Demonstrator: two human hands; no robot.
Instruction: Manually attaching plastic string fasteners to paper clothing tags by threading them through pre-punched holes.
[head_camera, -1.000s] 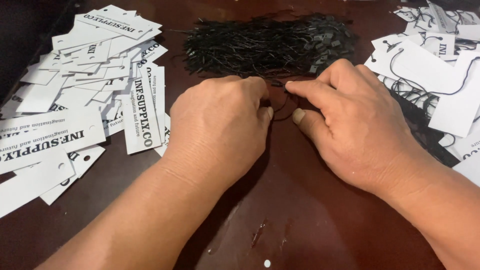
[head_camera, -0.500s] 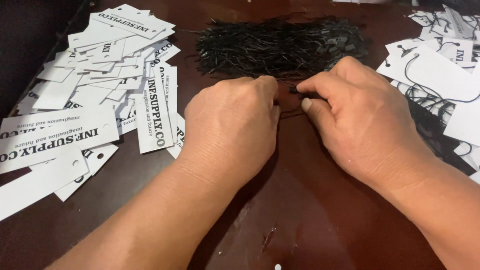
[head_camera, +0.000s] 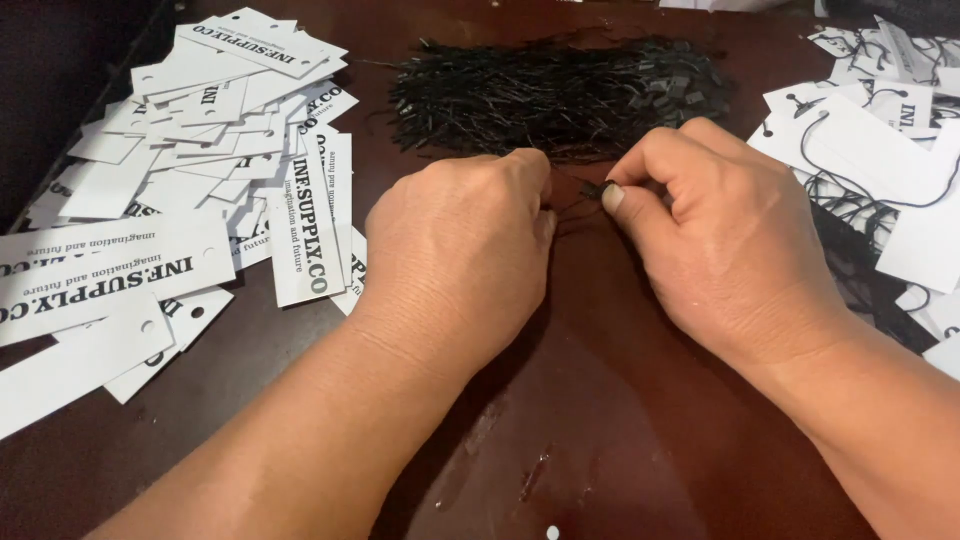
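Observation:
My left hand (head_camera: 465, 255) and my right hand (head_camera: 725, 250) meet knuckles-up over a dark brown table (head_camera: 600, 440). Between their fingertips runs a thin black string with a small plastic end (head_camera: 590, 190); my right thumb and forefinger pinch that end, and my left fingertips close on the other part. Just beyond the hands lies a heap of black tag strings (head_camera: 550, 90). What my left palm covers is hidden.
A spread of white paper hang tags with black print (head_camera: 200, 170) covers the table's left side. More white tags, with black strings threaded through them (head_camera: 880, 140), lie at the right. Small scuffs and a white speck (head_camera: 550, 532) mark the near table.
Both hands have kept together at the same spot near the string heap; the fingertips shifted slightly as they work the string. The view has drifted a little.

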